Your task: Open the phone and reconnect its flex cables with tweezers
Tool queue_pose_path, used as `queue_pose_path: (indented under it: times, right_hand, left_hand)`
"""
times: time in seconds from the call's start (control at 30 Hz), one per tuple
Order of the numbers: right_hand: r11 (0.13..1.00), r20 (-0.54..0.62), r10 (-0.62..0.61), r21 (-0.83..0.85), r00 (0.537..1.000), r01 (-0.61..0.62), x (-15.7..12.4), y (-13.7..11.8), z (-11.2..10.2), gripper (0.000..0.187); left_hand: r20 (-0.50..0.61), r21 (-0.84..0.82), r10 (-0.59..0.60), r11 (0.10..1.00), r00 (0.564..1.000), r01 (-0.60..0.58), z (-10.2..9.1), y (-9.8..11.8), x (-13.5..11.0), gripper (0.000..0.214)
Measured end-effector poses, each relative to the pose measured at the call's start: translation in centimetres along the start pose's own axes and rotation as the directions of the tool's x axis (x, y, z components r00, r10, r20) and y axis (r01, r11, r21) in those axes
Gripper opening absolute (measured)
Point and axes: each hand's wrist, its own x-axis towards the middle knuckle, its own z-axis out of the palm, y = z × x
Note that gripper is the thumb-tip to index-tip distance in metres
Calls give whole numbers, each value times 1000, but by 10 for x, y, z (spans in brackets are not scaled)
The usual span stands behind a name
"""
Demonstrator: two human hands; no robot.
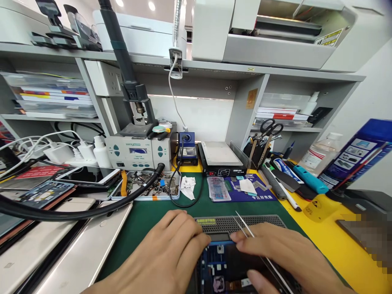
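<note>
An opened phone (219, 261) with a blue frame lies low in the middle, its inner parts showing. My left hand (171, 249) is closed at its upper left edge, the fingertips against the frame and the thumb hidden. My right hand (284, 253) holds a pair of tweezers (243, 223), tips pointing up and away over the mat. Fingertips of that hand also touch the phone's upper right edge, and the right thumb lies over the phone. Beneath the phone is a dark perforated pad (269, 221) with a yellow label.
A hot-air station (139, 151) stands behind, its black hose (92, 214) curving across the left. Phones (82, 245) are stacked there, near a tray (147, 199) of small parts. Rearward are a heating plate (222, 157) and a tool holder (257, 153); a bottle (321, 153) stands right.
</note>
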Motion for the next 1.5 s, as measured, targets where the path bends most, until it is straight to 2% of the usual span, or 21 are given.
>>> queue_pose_path:
  times: [0.07,0.13,0.2,0.3,0.37,0.43,0.5,0.53,0.63,0.7,0.73,0.8,0.87,0.97,1.07,1.23,1.3,1.37,1.4,1.5]
  right_hand:
    - [999,123,46,-1,991,-46,3,1,-1,38]
    - [998,279,53,23,959,-62,5,4,-3,55]
    - [993,385,77,51,920,-105,6,8,-3,67]
    - [981,421,121,87,899,-173,4,11,-2,72]
    - [970,416,137,130,899,-208,3,11,-2,67]
    - [929,424,193,212,885,-305,6,12,-3,61]
    - [807,491,280,345,825,-479,11,13,-7,54]
    - [703,540,316,419,780,-575,13,15,-9,49]
    - [258,678,348,595,647,-761,20,19,-14,48]
    - [-19,737,309,636,600,-771,20,22,-13,53]
    - [-112,759,272,635,591,-764,20,24,-12,53]
    - [-214,781,205,624,590,-752,18,26,-9,51]
    - [-270,795,162,605,584,-749,18,27,-5,51]
    - [-341,826,133,557,548,-757,18,26,-3,59]
    - [-378,846,139,526,515,-762,20,25,-2,66]
    - [-452,862,134,492,489,-744,20,27,1,64]
    - [-446,856,144,504,497,-740,21,28,1,62]
    - [-348,813,195,581,549,-736,20,28,-2,55]
    - [-250,777,231,629,586,-736,20,28,-4,50]
    - [191,676,288,653,678,-732,19,24,-11,47]
  left_hand:
    - [107,-66,-84,994,991,91,-3,-3,2,45]
    - [191,-128,-174,971,966,200,-3,-6,3,50]
    - [227,-191,-243,938,943,288,-2,-8,4,51]
    - [229,-295,-304,884,925,363,-2,-9,5,51]
    - [230,-358,-341,841,911,405,-5,-8,6,45]
    - [267,-420,-371,786,889,454,-9,-7,8,38]
    - [334,-522,-392,680,857,515,-14,-7,10,37]
    - [366,-591,-398,599,841,540,-15,-7,10,41]
    - [388,-776,-389,351,835,524,-16,-4,11,47]
    - [341,-836,-398,287,852,469,-14,-1,12,41]
    - [318,-849,-407,281,857,448,-13,0,12,37]
    - [290,-858,-429,279,855,432,-11,2,12,35]
    - [290,-863,-433,267,853,429,-11,2,13,34]
    - [296,-876,-422,237,857,420,-12,1,14,35]
    - [299,-881,-411,228,861,414,-11,-1,15,37]
    - [304,-899,-404,178,863,400,-3,-5,13,39]
    - [300,-898,-400,187,866,397,-1,-7,12,39]
    - [283,-868,-404,278,870,411,-3,-7,10,36]
    - [269,-834,-400,359,876,420,-6,-7,10,33]
    - [284,-659,-313,623,906,422,-16,-8,9,24]
